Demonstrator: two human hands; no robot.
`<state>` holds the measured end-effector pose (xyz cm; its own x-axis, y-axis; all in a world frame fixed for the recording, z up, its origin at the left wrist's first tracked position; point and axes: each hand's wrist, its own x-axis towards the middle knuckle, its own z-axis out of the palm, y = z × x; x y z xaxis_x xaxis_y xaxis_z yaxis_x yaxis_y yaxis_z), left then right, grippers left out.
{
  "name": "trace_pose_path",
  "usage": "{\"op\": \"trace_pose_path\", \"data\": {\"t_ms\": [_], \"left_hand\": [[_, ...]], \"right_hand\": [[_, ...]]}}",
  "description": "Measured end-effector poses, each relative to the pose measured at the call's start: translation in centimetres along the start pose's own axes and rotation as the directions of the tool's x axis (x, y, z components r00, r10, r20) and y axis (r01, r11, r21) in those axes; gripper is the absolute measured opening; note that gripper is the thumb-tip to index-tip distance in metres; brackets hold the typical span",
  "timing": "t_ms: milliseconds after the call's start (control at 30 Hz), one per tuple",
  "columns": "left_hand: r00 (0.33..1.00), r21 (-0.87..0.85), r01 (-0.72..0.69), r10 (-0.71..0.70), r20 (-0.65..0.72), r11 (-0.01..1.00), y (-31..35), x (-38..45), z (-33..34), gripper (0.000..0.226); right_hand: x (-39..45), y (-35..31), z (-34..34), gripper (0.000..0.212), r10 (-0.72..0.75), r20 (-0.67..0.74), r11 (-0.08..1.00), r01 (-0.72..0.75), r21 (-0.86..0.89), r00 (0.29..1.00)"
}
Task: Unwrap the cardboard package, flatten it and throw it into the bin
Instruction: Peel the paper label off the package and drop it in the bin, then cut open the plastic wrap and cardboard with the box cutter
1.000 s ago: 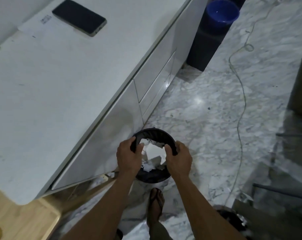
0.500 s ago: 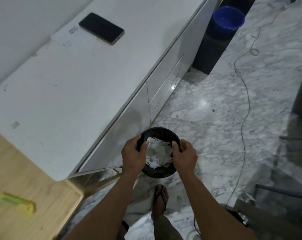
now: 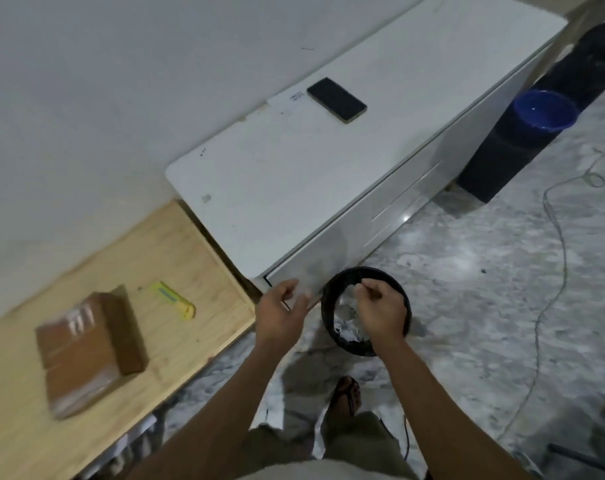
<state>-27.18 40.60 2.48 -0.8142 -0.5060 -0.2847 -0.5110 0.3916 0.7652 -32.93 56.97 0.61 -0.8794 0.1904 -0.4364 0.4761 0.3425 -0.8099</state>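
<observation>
The person is standing on a grey marble floor (image 3: pixel 467 271) and looking down at 2 bare hands. The left hand (image 3: pixel 282 315) is hanging in the air in front of the white cabinet (image 3: pixel 294 188). Its fingers are loose and a little bent, and it is holding nothing. It is not touching the bin (image 3: pixel 332 306), which is just to its right. The right hand (image 3: pixel 380 311) is hanging over the bin's mouth with its fingers curled in. The picture is too blurry to tell if it is pinching something small or holding nothing.

The bin is round and black. It is sitting on the floor, right by the cabinet's front corner. White scraps of paper (image 3: pixel 346 332) are lying inside it.

A brown cardboard box (image 3: pixel 89 348) with shiny clear tape on it is lying on the wooden surface (image 3: pixel 155 258) to the left, well apart from both hands. It is looking closed and whole. A yellow cutter (image 3: pixel 172 299) is lying near the box, on the same surface.

A black phone (image 3: pixel 336 99) is lying on top of the cabinet, partly on a white sheet (image 3: pixel 287 100). A blue bucket (image 3: pixel 545 110) is sitting on something dark past the far end of the cabinet. A thin cord (image 3: pixel 557 237) is running across the floor on the right. One foot in a sandal (image 3: pixel 346 393) is showing below the bin.
</observation>
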Motion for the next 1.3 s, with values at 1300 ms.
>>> {"op": "trace_pose_path", "data": {"t_ms": [1300], "left_hand": [[0.778,-0.048,0.394,-0.360,-0.515,0.918,-27.8,-3.7,-30.1,0.061]], "right_hand": [[-15.9,-6.4,34.7,0.022,-0.318,0.625,0.656,0.641,-0.398,0.713]]}}
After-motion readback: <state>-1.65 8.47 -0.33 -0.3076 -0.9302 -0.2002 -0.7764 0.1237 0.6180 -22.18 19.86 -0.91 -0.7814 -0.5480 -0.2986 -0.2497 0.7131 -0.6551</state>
